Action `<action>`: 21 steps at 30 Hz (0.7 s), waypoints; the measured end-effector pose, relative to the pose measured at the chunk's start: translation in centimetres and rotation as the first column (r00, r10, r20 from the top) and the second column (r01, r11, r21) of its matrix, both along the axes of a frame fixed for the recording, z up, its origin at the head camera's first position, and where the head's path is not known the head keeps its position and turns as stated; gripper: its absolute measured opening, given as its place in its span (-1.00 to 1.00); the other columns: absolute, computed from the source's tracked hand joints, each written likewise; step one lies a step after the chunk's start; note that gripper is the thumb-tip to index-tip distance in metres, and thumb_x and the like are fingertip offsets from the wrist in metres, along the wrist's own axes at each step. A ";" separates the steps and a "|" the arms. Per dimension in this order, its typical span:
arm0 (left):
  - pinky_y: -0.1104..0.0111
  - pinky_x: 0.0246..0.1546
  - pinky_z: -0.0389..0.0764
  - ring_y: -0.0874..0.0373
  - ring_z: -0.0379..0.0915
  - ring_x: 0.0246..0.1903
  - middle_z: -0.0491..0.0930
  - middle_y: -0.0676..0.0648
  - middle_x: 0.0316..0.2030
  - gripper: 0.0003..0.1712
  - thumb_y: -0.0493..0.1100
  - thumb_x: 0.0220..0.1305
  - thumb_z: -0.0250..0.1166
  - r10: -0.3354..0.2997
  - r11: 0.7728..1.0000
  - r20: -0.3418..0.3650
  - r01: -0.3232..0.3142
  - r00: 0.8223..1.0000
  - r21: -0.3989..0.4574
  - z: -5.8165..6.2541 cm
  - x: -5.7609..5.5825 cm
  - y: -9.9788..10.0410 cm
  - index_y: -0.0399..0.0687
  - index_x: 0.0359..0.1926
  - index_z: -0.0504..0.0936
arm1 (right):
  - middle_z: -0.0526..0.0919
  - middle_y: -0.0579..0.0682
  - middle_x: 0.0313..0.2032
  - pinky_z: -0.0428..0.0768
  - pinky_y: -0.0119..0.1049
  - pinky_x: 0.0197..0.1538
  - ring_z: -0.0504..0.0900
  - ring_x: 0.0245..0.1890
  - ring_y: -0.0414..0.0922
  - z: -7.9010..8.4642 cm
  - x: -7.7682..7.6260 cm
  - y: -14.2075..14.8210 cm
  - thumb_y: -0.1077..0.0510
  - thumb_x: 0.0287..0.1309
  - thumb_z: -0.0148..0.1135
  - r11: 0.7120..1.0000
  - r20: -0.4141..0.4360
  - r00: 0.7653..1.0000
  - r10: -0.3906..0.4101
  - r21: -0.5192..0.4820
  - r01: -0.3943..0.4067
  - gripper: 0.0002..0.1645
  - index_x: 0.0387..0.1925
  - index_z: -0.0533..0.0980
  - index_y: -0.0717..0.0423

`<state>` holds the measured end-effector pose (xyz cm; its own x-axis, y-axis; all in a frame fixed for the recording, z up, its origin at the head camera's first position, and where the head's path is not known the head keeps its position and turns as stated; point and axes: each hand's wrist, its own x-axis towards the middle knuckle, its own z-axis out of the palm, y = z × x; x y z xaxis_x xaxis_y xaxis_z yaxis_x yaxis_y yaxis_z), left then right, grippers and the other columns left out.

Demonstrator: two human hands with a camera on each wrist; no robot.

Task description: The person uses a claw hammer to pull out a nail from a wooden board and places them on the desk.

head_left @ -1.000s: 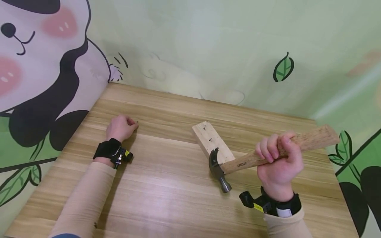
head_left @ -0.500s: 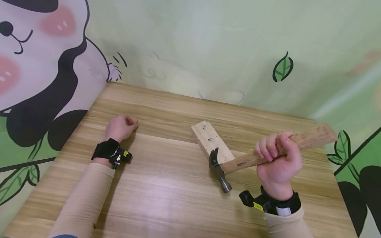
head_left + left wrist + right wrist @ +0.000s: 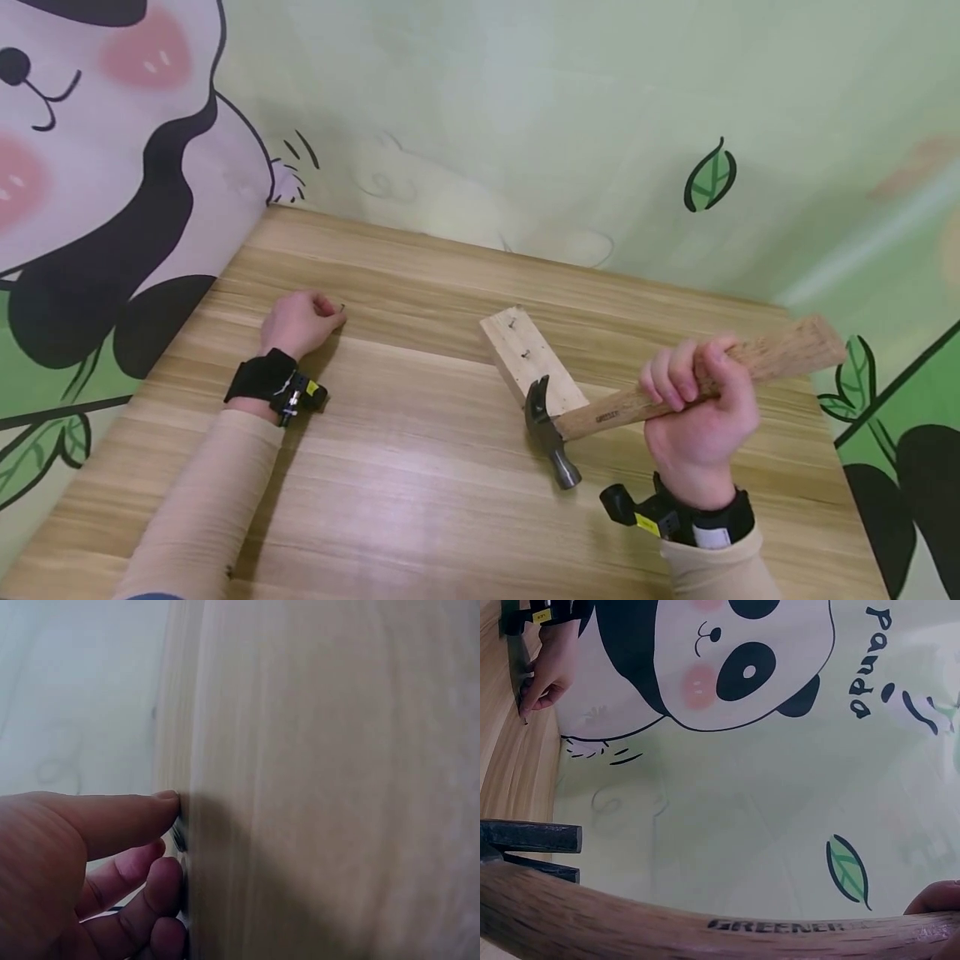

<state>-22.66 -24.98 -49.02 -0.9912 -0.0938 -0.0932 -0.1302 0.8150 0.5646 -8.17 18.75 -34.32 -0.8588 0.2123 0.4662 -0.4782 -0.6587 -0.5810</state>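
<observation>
My left hand [image 3: 300,321] is low at the table's left side, thumb and fingertips together around a small dark nail [image 3: 178,835], mostly hidden by the fingers. In the head view only a tiny dark tip shows by the fingertips. My right hand [image 3: 701,408] grips the wooden handle of a claw hammer [image 3: 618,408], its dark metal head angled downward. That head overlaps the near end of a pale wood block [image 3: 557,382] in the head view. Two nails stick up from the block's top, a nearer nail [image 3: 526,354] and a farther nail [image 3: 512,323].
The wood-grain table [image 3: 405,433] runs back to a pale green wall sheet [image 3: 465,125] printed with pandas and leaves. A black strap with a small camera [image 3: 296,396] sits on the left wrist, and a similar wrist camera [image 3: 637,510] on the right.
The head view has shifted slightly. Both hands keep nearly the same pose, the left at the tabletop and the right holding the hammer; the block stays put.
</observation>
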 end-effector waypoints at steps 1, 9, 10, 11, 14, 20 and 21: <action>0.15 -0.30 0.40 -0.15 0.54 -0.21 0.69 -0.21 -0.18 -0.63 0.10 0.46 0.38 -0.004 1.000 -0.003 0.004 1.000 -0.001 0.1 0.0 -0.1 -0.15 -0.15 0.67 | 0.15 -0.14 -0.73 -0.01 -0.32 -0.64 0.05 -0.76 -0.24 -0.1 0.0 0.0 0.28 0.35 0.01 1.000 0.001 1.000 0.005 -0.003 -0.005 -0.59 -0.55 0.05 0.06; 0.15 -0.25 0.44 -0.14 0.51 -0.19 0.66 -0.25 -0.13 -0.45 0.25 0.49 0.29 -0.077 0.997 0.076 0.077 0.994 -0.003 1.2 -0.2 -0.4 -0.20 -0.04 0.65 | 0.12 -0.14 -0.71 -0.02 -0.32 -0.63 0.04 -0.75 -0.24 0.0 -0.2 0.3 0.27 0.39 0.01 1.000 0.010 1.000 0.009 0.020 -0.009 -0.58 -0.54 0.05 0.07; 0.15 -0.25 0.43 -0.13 0.50 -0.20 0.64 -0.24 -0.15 -0.43 0.26 0.50 0.26 -0.091 0.996 0.097 0.092 0.991 -0.002 1.4 -0.4 -0.2 -0.21 -0.04 0.64 | 0.12 -0.14 -0.71 -0.03 -0.32 -0.63 0.04 -0.75 -0.24 0.2 -0.3 0.4 0.26 0.40 0.01 0.999 0.017 1.000 0.008 0.033 -0.009 -0.57 -0.54 0.06 0.07; 0.16 -0.25 0.43 -0.13 0.49 -0.21 0.63 -0.23 -0.17 -0.42 0.27 0.52 0.24 -0.105 0.994 0.113 0.106 0.988 -0.005 1.6 -0.5 0.2 -0.22 -0.04 0.62 | 0.11 -0.14 -0.71 -0.04 -0.32 -0.62 0.04 -0.74 -0.24 0.3 -0.4 0.5 0.27 0.41 0.01 0.999 0.027 1.000 0.015 0.043 -0.016 -0.57 -0.54 0.06 0.07; 0.17 -0.27 0.43 -0.10 0.49 -0.26 0.61 -0.21 -0.25 -0.44 0.23 0.56 0.19 -0.123 0.992 0.115 0.124 0.986 -0.005 2.3 -0.9 1.9 -0.24 -0.09 0.59 | 0.09 -0.13 -0.69 -0.05 -0.31 -0.59 0.04 -0.73 -0.23 1.0 -1.0 0.6 0.28 0.43 0.00 0.994 0.074 0.997 0.031 0.106 -0.039 -0.61 -0.52 0.11 0.08; 0.18 -0.36 0.46 -0.05 0.52 -0.36 0.66 -0.15 -0.37 -0.58 0.13 0.58 0.22 -0.159 0.987 0.013 0.159 0.987 0.033 2.9 -1.8 7.8 -0.19 -0.12 0.57 | 0.13 -0.10 -0.69 0.02 -0.28 -0.58 0.03 -0.71 -0.17 2.1 -3.4 -0.2 0.27 0.47 0.07 0.953 0.177 0.984 0.013 0.296 -0.066 -0.72 -0.43 0.32 0.08; 0.19 -0.38 0.46 -0.03 0.51 -0.38 0.65 -0.13 -0.39 -0.60 0.11 0.58 0.23 -0.182 0.982 -0.003 0.182 0.983 0.049 2.9 -1.9 8.9 -0.18 -0.10 0.57 | 0.14 -0.11 -0.69 0.05 -0.29 -0.58 0.06 -0.71 -0.17 2.3 -3.9 -0.5 0.27 0.48 0.07 0.941 0.200 0.980 0.001 0.332 -0.068 -0.72 -0.43 0.33 0.08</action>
<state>-24.60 -16.12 -46.15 -0.9912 0.0929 -0.0945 0.0170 0.7967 0.6042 -12.05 18.28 -32.06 -0.9435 0.0412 0.3288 -0.3146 -0.4229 -0.8498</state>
